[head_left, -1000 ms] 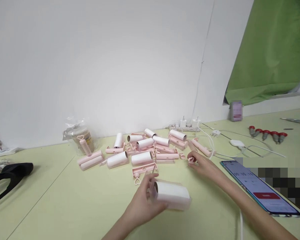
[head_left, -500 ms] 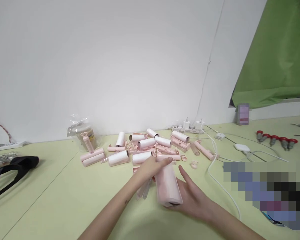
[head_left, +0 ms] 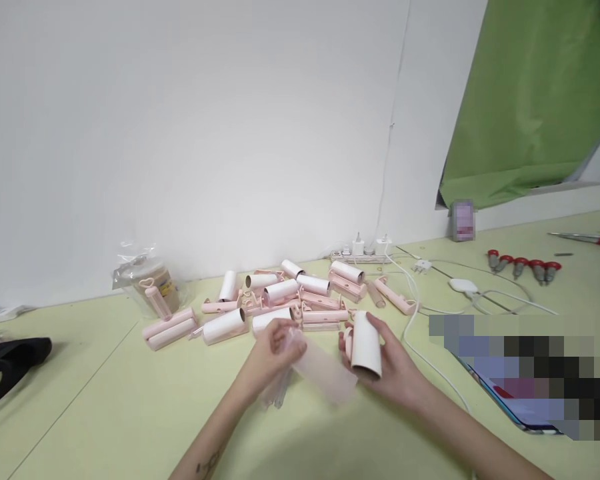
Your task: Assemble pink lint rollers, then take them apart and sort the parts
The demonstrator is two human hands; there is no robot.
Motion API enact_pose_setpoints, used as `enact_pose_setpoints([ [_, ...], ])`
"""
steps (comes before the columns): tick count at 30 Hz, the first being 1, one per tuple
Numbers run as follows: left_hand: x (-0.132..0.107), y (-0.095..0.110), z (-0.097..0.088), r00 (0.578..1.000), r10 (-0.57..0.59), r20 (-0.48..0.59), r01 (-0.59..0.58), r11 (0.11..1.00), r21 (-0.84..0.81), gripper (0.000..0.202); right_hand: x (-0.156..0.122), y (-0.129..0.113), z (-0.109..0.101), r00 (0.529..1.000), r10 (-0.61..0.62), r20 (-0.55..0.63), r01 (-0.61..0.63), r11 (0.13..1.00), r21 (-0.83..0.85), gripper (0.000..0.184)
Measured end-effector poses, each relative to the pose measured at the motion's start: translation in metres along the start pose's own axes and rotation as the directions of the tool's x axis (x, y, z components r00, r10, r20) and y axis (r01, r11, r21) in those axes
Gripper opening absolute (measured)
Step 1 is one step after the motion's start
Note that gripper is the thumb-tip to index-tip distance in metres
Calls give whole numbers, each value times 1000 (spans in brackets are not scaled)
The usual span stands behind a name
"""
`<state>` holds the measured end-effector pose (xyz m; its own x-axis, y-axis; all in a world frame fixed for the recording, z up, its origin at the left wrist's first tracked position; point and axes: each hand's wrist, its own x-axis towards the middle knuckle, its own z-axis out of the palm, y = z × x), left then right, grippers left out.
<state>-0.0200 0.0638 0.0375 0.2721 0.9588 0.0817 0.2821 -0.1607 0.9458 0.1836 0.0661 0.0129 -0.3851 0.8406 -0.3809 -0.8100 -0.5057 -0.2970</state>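
White roll [head_left: 367,343] clasped in right hand [head_left: 396,363], lower centre; sleeve [head_left: 325,372] pinched in left hand [head_left: 273,351]; likely unwrapping, calling for steady hold.

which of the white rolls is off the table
The white roll held in the right hand; the other rolls lie in the pile with the pink pieces.

Room on table [head_left: 115,407], near left; white rolls [head_left: 281,291], pink holders [head_left: 325,316] block far middle; white cable [head_left: 419,300] right.
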Motion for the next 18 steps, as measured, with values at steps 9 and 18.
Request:
enact_pose_setpoints([
  [9, -21, -33, 23, 981, 188, 49, -184, 818, 545, 37, -16, -1, 11, 986, 78, 150, -61, 991, -115, 30],
  [18, -32, 6, 37, 996, 4, 91, -17, 991, 134, 35, -32, 60, 6, 939, 336, 72, -244, 800, -547, 61],
])
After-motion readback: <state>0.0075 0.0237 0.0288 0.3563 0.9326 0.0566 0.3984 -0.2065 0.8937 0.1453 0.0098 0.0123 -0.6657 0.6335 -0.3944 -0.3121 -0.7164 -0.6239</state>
